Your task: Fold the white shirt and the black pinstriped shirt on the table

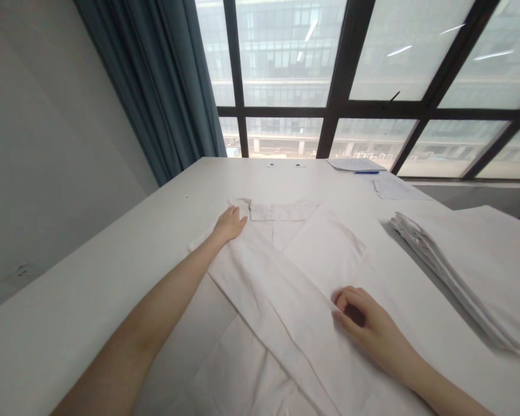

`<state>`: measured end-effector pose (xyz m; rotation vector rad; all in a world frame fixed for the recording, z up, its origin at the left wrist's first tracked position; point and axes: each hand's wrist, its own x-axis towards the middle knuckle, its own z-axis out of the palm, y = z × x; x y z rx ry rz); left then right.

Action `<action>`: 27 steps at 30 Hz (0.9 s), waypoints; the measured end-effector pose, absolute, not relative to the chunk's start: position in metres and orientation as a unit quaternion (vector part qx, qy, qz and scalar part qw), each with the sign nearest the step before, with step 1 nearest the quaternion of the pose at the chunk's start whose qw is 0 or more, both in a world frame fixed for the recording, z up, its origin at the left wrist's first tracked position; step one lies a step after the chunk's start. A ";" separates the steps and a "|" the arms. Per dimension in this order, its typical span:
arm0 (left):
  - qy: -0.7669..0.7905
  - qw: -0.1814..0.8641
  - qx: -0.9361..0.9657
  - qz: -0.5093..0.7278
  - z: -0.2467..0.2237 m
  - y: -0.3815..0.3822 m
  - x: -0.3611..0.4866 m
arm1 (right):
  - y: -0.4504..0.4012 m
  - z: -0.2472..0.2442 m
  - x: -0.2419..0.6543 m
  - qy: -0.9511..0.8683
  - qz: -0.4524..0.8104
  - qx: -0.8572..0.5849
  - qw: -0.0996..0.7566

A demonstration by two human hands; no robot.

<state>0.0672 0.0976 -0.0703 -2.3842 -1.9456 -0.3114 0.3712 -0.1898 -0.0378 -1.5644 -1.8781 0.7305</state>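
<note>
A white garment lies spread on the white table, with its collar band at the far end. One side of it is folded diagonally across the middle. My left hand rests on the cloth by the left end of the collar, palm down, thumb apart from the fingers. Lower right, my right hand pinches the folded edge of the garment between thumb and curled fingers. Small creases run through the cloth between the hands.
A stack of folded white cloth lies on the table at the right. Papers and a blue pen are at the far right corner. Behind stand a blue curtain and large windows; a grey wall is on the left.
</note>
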 end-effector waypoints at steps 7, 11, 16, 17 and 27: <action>-0.620 -0.002 -0.778 -0.101 -0.067 0.101 0.051 | -0.191 -0.040 0.372 -0.709 0.247 -0.595 0.287; -0.629 -0.002 -0.767 -0.128 -0.056 0.092 0.043 | -0.191 -0.041 0.373 -0.716 0.239 -0.591 0.283; -0.609 -0.004 -0.786 -0.106 -0.059 0.064 0.045 | -0.191 -0.041 0.372 -0.723 0.230 -0.589 0.280; -0.605 -0.005 -0.790 -0.097 -0.061 0.058 0.047 | -0.191 -0.041 0.372 -0.724 0.226 -0.588 0.281; -0.602 0.033 -0.797 -0.040 -0.059 0.028 0.052 | -0.193 -0.038 0.376 -0.740 0.176 -0.593 0.263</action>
